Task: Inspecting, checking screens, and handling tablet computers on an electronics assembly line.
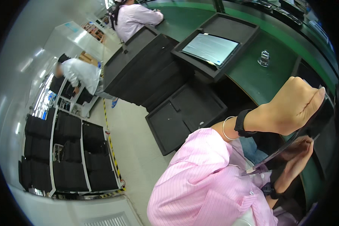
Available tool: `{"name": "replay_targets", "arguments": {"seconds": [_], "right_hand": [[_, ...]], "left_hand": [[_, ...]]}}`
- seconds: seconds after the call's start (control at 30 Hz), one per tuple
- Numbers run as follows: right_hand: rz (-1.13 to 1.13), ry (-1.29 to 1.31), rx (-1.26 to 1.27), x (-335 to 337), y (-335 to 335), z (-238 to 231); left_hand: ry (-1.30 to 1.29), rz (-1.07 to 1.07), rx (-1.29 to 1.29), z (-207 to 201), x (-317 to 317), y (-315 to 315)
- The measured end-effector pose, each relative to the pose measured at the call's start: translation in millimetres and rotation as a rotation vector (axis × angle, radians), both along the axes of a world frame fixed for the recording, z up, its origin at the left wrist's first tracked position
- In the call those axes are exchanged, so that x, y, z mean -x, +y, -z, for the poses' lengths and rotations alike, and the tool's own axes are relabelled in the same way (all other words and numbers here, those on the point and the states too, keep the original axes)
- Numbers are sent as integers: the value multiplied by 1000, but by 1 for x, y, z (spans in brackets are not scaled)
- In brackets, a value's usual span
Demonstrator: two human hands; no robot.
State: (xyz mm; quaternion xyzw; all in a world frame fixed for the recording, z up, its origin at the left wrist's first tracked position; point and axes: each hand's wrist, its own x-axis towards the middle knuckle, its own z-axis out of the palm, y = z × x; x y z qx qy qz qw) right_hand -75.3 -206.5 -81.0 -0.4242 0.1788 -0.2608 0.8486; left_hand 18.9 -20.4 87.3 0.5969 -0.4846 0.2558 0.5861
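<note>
Black trays near a green bench, dark glossy panel between the hands.
Head view: a shallow tray at the bench's edge holds a shiny sheet; beside it stands a tray stack. The left hand is clenched near the panel's upper edge; its fingertips are hidden, so whether they pinch it cannot be told. The right hand lies along the panel's face, its grip unclear. Black boxes on the shelf conceal their contents.
</note>
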Motion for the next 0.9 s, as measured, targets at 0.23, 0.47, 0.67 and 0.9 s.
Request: {"name": "replay_targets", "arguments": {"seconds": [0.23,0.47,0.67,0.9], "right_hand": [[-202,-78,-43,-13,23,-21],[-388,-208,-68,-11,42,-27],[-418,-188,-41,-9,37,-23],[-413,-186,-20,-6,24,-21]], "left_hand": [[628,411,143,13,22,-24],[857,411,0,35,65,-19],[895,474,-63,51,83,-9],[839,352,-14,60,73,-21]]}}
